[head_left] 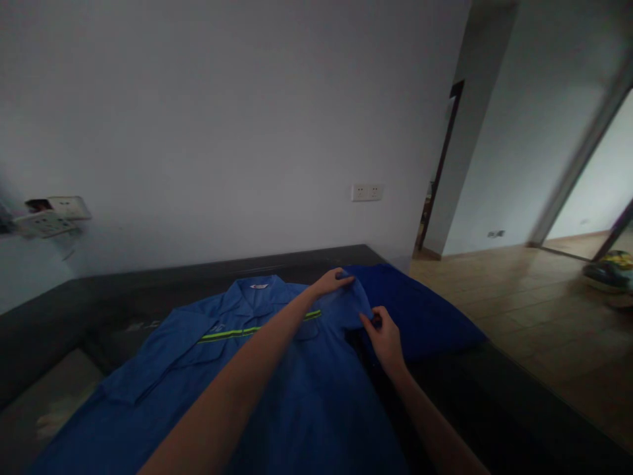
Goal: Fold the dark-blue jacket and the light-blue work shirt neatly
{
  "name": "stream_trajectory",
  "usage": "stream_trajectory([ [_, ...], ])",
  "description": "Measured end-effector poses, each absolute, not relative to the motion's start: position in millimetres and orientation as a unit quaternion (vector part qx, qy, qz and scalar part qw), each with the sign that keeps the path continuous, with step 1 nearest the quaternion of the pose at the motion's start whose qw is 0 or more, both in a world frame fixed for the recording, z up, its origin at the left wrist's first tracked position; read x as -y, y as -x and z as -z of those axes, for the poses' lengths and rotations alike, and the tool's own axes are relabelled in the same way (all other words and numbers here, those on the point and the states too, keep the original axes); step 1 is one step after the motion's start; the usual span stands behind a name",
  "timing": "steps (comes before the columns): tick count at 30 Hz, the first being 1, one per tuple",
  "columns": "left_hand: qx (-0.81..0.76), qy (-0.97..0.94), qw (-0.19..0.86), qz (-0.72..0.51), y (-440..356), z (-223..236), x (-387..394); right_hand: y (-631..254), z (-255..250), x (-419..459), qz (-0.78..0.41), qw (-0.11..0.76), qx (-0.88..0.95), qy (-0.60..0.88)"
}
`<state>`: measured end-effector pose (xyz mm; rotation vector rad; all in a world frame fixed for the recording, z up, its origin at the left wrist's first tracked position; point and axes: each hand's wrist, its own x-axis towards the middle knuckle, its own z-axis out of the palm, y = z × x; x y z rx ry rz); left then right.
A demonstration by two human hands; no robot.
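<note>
A blue work jacket (277, 389) with a yellow-green reflective stripe (232, 334) lies spread flat on a dark table (148, 277), collar towards the wall. My left hand (332, 281) reaches across it and pinches the fabric at the jacket's right shoulder. My right hand (383, 336) grips the same folded sleeve edge a little nearer to me. Both hands are closed on the cloth. A darker blue garment (420, 310) lies just beyond them at the table's right end.
A white wall stands behind the table with a double socket (366, 192). A broken socket box (52, 216) sticks out at the left. To the right is wooden floor (534, 303), a doorway and a round object (609, 270) on the floor.
</note>
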<state>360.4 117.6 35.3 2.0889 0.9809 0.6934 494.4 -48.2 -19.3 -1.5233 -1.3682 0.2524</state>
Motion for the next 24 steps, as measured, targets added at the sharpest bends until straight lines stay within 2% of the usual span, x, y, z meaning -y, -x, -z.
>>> stream_trajectory([
  [5,-0.382,-0.755,0.453,-0.280,-320.4,-47.1,-110.1,-460.6,26.4,49.0,-0.297,0.600,0.512,0.537],
  [7,-0.394,-0.740,0.465,-0.284,-305.6,-46.8,-106.7,-451.0,32.2,48.0,-0.363,0.605,0.487,0.515],
  [9,-0.406,-0.731,0.466,-0.290,-292.4,-43.6,-103.1,-446.1,37.1,46.6,-0.380,0.593,0.496,0.508],
  [15,-0.425,-0.731,0.441,-0.301,-261.3,-26.9,-94.8,-447.6,48.8,43.3,-0.236,0.514,0.610,0.555],
  [19,-0.449,-0.741,0.405,-0.294,-243.9,-16.3,-96.3,-444.5,56.2,46.2,-0.190,0.477,0.647,0.564],
  [24,-0.479,-0.760,0.366,-0.244,-225.5,-4.2,-100.9,-435.1,48.1,58.6,-0.124,0.390,0.719,0.562],
])
